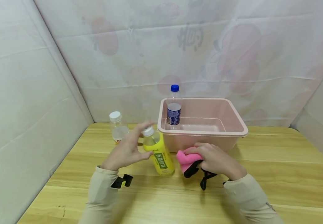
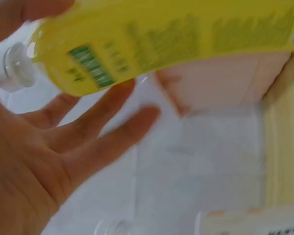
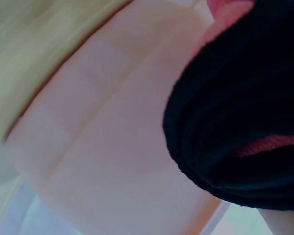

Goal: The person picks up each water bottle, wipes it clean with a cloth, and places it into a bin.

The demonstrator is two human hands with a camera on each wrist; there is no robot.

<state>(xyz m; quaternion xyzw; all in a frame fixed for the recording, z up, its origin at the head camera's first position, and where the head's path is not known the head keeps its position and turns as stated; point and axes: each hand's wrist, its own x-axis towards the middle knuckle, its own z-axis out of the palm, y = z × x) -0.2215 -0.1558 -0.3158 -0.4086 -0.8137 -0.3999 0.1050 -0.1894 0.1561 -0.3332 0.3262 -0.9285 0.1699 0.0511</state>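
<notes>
A yellow-labelled drink bottle (image 1: pixel 161 158) with a white cap leans left in front of the bin's left corner. My left hand (image 1: pixel 129 149) is around its upper part, thumb at the front and fingers reaching behind near the cap. In the left wrist view those fingers (image 2: pixel 108 129) are spread and fairly straight beside the bottle (image 2: pixel 161 39). My right hand (image 1: pixel 210 157) grips a soft pink fleecy piece with a black cuff (image 1: pixel 188 160), close to the bin's front wall. A black loop hangs under it. The cuff's opening (image 3: pixel 269 147) shows pink inside.
A pink plastic bin (image 1: pixel 203 133) stands at the back of the wooden table (image 1: pixel 276 174). Inside its left end is a clear bottle with a blue cap (image 1: pixel 174 113). A clear white-capped bottle (image 1: pixel 119 130) stands behind my left hand. Fabric walls (image 1: pixel 133 62) enclose the table.
</notes>
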